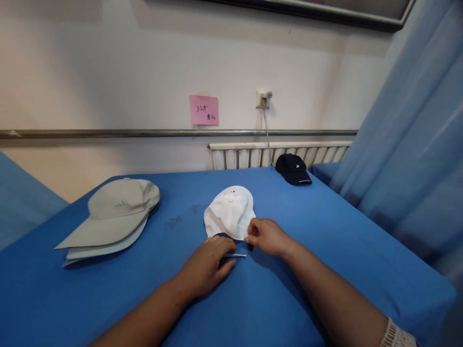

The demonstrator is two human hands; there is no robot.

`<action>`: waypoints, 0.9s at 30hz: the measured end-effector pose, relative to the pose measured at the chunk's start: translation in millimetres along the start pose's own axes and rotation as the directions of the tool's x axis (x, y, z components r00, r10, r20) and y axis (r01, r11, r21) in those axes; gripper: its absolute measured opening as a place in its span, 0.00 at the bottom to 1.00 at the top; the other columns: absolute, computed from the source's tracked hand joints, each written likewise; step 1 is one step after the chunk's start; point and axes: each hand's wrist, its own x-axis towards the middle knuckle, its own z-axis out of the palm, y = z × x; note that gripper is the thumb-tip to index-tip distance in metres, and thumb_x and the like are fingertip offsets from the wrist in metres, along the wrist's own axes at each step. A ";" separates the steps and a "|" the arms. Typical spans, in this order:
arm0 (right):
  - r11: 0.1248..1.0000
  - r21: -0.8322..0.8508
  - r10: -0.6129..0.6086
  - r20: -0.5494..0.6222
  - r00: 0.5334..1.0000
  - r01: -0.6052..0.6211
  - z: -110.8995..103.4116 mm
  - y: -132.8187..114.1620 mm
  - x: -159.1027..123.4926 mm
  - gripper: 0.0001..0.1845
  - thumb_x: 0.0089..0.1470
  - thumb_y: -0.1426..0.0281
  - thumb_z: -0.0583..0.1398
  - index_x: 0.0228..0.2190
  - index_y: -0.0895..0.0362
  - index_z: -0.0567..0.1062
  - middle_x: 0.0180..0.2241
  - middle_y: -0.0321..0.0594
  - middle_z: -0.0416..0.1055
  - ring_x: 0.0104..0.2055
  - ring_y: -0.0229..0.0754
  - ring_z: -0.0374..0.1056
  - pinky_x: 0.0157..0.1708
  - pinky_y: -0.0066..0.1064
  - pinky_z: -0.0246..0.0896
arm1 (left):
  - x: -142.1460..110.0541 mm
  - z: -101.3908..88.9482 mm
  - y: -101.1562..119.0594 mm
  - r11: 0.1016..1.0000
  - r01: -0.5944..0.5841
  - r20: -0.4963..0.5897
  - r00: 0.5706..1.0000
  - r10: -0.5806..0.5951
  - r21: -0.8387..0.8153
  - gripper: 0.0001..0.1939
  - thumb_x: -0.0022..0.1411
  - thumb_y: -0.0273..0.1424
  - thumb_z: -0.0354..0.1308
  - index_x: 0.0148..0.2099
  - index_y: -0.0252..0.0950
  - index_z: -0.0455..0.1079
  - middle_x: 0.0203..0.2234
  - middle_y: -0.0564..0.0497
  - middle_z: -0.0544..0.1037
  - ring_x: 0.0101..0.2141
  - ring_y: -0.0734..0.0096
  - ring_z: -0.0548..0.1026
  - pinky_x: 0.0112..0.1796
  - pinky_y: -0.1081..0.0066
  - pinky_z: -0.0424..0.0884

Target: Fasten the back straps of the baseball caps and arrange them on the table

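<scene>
A white cap (pixel 230 212) lies flattened on the blue table (pixel 144 299), its brim pointing away from me. My right hand (pixel 265 236) pinches the cap's near edge at the back opening, fingers closed on the fabric. My left hand (pixel 208 267) rests beside it with fingers stretched forward, touching a thin white strap (pixel 237 255) that runs from the cap's back. Both forearms reach in from the bottom of the view.
Beige caps (pixel 115 212) are stacked at the left of the table. A dark navy cap (pixel 292 168) sits at the far edge near a white radiator (pixel 246 154). A blue curtain (pixel 408 135) hangs along the right. A pink note (pixel 204 110) is on the wall.
</scene>
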 end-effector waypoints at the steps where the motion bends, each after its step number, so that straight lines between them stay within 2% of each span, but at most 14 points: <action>1: 1.000 -0.020 -0.019 0.042 0.999 0.020 0.9 -0.4 -3.0 0.08 0.41 0.67 0.67 0.26 0.53 0.73 0.27 0.34 0.71 0.28 0.38 0.62 0.28 0.29 0.48 | -0.3 2.7 0.2 1.000 0.006 0.029 1.000 -0.006 0.000 0.11 0.61 0.33 0.57 0.46 0.40 0.70 0.41 0.48 0.77 0.42 0.60 0.73 0.45 0.62 0.67; 5: 0.990 -0.133 -0.045 0.086 0.995 0.056 5.3 -0.4 -9.6 0.13 0.37 0.66 0.69 0.28 0.54 0.74 0.29 0.36 0.72 0.29 0.39 0.62 0.28 0.29 0.48 | 1.9 10.6 -9.0 1.000 -0.002 0.065 0.998 0.002 0.003 0.08 0.63 0.32 0.54 0.44 0.39 0.71 0.39 0.48 0.77 0.41 0.61 0.72 0.42 0.64 0.67; 11: 0.974 -0.188 -0.108 0.108 0.988 0.127 4.5 -0.4 -8.2 0.02 0.49 0.72 0.60 0.29 0.56 0.74 0.29 0.39 0.74 0.29 0.38 0.64 0.29 0.28 0.50 | 2.6 10.9 -14.4 0.997 0.056 0.044 0.998 -0.054 -0.051 0.10 0.66 0.31 0.50 0.40 0.39 0.73 0.34 0.49 0.77 0.36 0.65 0.73 0.37 0.68 0.65; 13: 0.989 -0.121 -0.068 0.123 0.990 0.083 6.1 5.7 -4.2 0.05 0.53 0.73 0.57 0.29 0.57 0.73 0.29 0.40 0.74 0.30 0.38 0.66 0.30 0.27 0.53 | 2.5 8.2 -12.8 0.992 0.095 0.022 0.995 -0.094 -0.079 0.10 0.65 0.31 0.50 0.40 0.38 0.72 0.35 0.49 0.77 0.36 0.65 0.73 0.37 0.69 0.65; 15: 0.999 0.041 0.013 0.160 0.987 -0.020 10.0 14.7 1.2 0.06 0.55 0.73 0.55 0.29 0.58 0.72 0.29 0.39 0.75 0.29 0.37 0.67 0.30 0.26 0.56 | 3.0 4.7 -11.1 0.984 0.133 0.000 0.991 -0.133 -0.118 0.09 0.65 0.31 0.50 0.39 0.38 0.72 0.35 0.50 0.77 0.35 0.67 0.73 0.37 0.70 0.64; 17: 0.968 0.216 0.084 0.205 0.975 -0.129 14.0 23.5 5.9 0.05 0.56 0.72 0.55 0.30 0.58 0.71 0.28 0.38 0.75 0.27 0.37 0.68 0.29 0.26 0.59 | 4.0 1.4 -10.2 0.973 0.167 -0.015 0.985 -0.172 -0.161 0.09 0.65 0.32 0.50 0.38 0.37 0.71 0.33 0.51 0.76 0.34 0.68 0.73 0.36 0.71 0.64; 19: 0.952 0.265 0.099 0.201 0.974 -0.152 14.7 28.8 8.1 0.02 0.54 0.73 0.57 0.30 0.58 0.71 0.27 0.37 0.75 0.27 0.36 0.68 0.28 0.25 0.60 | 4.8 -0.8 -10.8 0.962 0.194 -0.022 0.979 -0.202 -0.192 0.09 0.64 0.32 0.50 0.37 0.37 0.71 0.31 0.52 0.76 0.33 0.68 0.72 0.35 0.71 0.63; 23: 0.993 0.115 0.010 0.114 0.993 -0.023 2.9 25.7 3.0 0.01 0.51 0.72 0.61 0.30 0.56 0.73 0.27 0.34 0.74 0.27 0.35 0.67 0.27 0.24 0.58 | 5.5 -1.7 -14.2 0.948 0.224 -0.025 0.972 -0.236 -0.225 0.09 0.64 0.32 0.50 0.36 0.37 0.70 0.30 0.53 0.76 0.32 0.69 0.72 0.34 0.71 0.63; 27: 0.993 0.059 -0.116 0.189 0.975 0.107 -9.0 18.5 -5.5 0.08 0.51 0.75 0.61 0.35 0.55 0.75 0.32 0.35 0.73 0.31 0.36 0.68 0.31 0.25 0.60 | 6.0 -0.5 -16.2 0.948 0.213 -0.005 0.975 -0.221 -0.235 0.09 0.64 0.32 0.50 0.35 0.37 0.71 0.30 0.52 0.76 0.32 0.69 0.72 0.34 0.71 0.62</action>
